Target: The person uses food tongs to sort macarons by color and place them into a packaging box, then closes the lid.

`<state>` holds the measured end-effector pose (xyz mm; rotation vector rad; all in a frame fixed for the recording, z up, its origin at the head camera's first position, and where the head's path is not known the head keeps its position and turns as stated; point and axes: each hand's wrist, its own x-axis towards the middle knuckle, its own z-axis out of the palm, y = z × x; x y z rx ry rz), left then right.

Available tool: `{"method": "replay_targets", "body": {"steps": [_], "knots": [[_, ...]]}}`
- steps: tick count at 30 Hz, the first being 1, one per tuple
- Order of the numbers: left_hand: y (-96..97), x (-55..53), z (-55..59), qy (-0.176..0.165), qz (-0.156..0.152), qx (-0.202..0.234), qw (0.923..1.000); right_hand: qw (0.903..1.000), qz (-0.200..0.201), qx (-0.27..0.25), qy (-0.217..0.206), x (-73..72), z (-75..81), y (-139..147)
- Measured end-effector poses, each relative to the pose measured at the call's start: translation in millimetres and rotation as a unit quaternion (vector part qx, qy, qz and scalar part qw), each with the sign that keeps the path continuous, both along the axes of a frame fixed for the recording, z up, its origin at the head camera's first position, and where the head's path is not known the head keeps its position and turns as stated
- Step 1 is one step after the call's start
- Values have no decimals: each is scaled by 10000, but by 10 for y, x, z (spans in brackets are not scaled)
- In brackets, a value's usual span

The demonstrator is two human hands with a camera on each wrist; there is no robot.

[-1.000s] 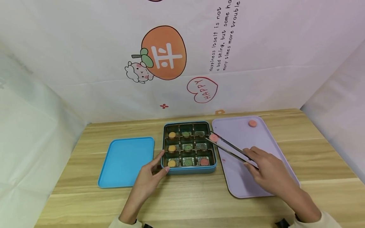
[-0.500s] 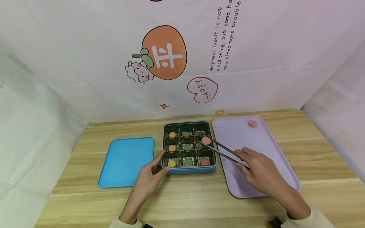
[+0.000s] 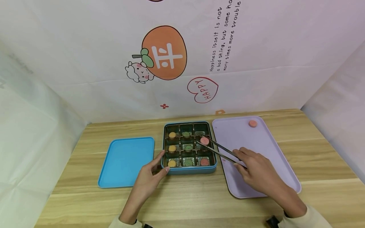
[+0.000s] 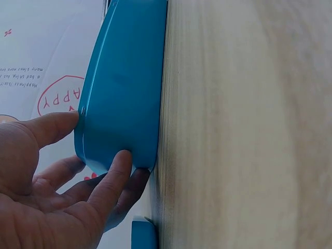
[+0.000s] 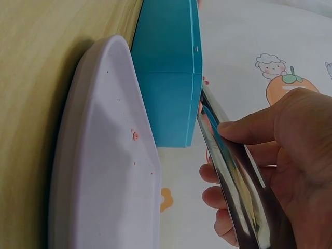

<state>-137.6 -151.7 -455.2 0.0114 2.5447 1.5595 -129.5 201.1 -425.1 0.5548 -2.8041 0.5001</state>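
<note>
Metal tongs [image 3: 223, 148] in my right hand [image 3: 258, 169] pinch a pink round cookie [image 3: 204, 140] at the right middle compartment of a blue box [image 3: 188, 171]. In the right wrist view, thumb and fingers press on both arms of the tongs [image 5: 241, 192]. My left hand [image 3: 148, 179] holds the box's near left corner, with fingertips against the blue side wall [image 4: 122, 78]. Yellow cookies [image 3: 172, 148] fill the left column and green cookies [image 3: 188, 147] the middle one. Another pink cookie [image 3: 204, 162] lies in the near right compartment; the far right compartment [image 3: 201, 128] holds none.
Right of the box lies a lilac tray [image 3: 236, 133], with one pink cookie [image 3: 252, 123] near its far edge and small pink crumbs. A blue lid [image 3: 126, 163] lies on the wooden table [image 3: 182, 199] at left. A printed white cloth [image 3: 256, 79] hangs behind.
My right hand has moved left with the tongs, carrying the pink cookie from the box's right edge to over the right middle compartment. The left hand has stayed at the box's corner.
</note>
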Motion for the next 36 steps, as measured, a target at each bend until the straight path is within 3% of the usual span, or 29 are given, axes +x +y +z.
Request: {"method": "replay_targets", "body": {"steps": [26, 36], "knots": [[-8, -47, -31, -122, 51, -56, 9999, 9999, -87, -14, -92, -9, 31, 43], [-10, -43, -36, -128, 62, -45, 9999, 9993, -210, -61, 296, -29, 59, 236]]}}
